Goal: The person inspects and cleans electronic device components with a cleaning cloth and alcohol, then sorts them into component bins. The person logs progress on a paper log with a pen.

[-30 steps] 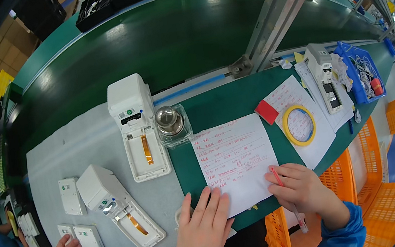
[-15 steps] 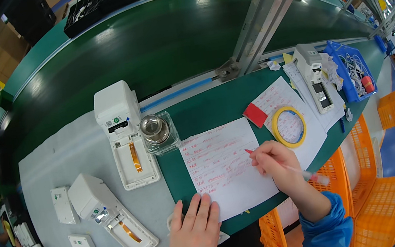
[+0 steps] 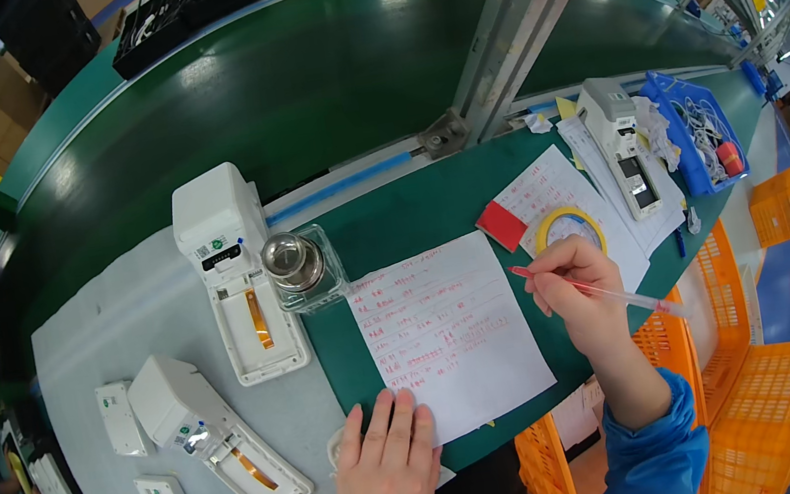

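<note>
Since the earlier frame, the right hand (image 3: pixel 579 302) has been drawn from over the writing to just beyond the sheet's right edge, and the red pen (image 3: pixel 639 300) has been carried with it; the left hand (image 3: pixel 384 484) has been kept in place.

The far side is filled by a dark green conveyor (image 3: pixel 292 90), crossed by a metal post (image 3: pixel 539 14). Along it a green table (image 3: pixel 382 224) is set, its left part covered by a grey mat (image 3: pixel 140 303). Orange baskets (image 3: pixel 766 407) are seen at the lower right. On the mat, a tall white device (image 3: pixel 222 221) and a tilted white device (image 3: pixel 168 390) are laid. At the table's far right, a blue tray (image 3: pixel 691 170) is filled with cables.

The handwritten sheet (image 3: pixel 494 375) is laid at the centre of the table, its lower left part covered by the left hand, whose fingers are slightly spread and flattened. By the right hand, the pen is pinched between thumb and forefinger, the other fingers being curled; whether its tip touches anything cannot be told. Behind that hand a yellow tape roll (image 3: pixel 564 211) is partly hidden, with a red card (image 3: pixel 501 226) near it.
</note>
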Demonstrator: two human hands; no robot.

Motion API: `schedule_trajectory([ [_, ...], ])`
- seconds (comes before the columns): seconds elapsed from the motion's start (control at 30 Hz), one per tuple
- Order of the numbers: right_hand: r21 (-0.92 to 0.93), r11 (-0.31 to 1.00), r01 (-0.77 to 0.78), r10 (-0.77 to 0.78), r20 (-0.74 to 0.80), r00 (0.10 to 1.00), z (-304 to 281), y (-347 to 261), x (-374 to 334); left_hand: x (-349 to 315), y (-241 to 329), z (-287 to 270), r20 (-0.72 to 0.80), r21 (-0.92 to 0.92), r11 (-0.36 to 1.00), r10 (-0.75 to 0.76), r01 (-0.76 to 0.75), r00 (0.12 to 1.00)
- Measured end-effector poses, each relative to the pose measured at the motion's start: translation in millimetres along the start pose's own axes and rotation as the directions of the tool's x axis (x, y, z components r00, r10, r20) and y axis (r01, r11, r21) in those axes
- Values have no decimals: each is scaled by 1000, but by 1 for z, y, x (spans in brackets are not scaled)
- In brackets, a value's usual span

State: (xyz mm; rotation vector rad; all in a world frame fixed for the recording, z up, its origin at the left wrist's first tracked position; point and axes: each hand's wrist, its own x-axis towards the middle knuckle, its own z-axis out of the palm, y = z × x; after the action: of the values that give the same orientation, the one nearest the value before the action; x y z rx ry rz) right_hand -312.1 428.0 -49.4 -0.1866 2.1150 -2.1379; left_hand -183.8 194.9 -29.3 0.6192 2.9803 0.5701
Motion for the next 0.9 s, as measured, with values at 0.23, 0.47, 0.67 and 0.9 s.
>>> schedule_trajectory([
  [0.23, -127, 988, -88, 95, 50, 994, 16, 22, 3, -2, 0, 2, -3, 19, 1000, -3, 3, 1000],
  [0.47, -392, 877, 277, -273, 66, 960, 19, 27, 11, -7, -5, 8, -42, 3, 1000, 6, -6, 999],
  [0.67, -486, 765, 423, -543, -133, 829, 14, 27, 11, -8, -4, 10, -52, 5, 1000, -4, 4, 999],
  [0.9, -339, 864, 372, -503, -541, 674, -5, 14, 7, -7, -3, 10, -66, 22, 1000, 4, -3, 998],
])
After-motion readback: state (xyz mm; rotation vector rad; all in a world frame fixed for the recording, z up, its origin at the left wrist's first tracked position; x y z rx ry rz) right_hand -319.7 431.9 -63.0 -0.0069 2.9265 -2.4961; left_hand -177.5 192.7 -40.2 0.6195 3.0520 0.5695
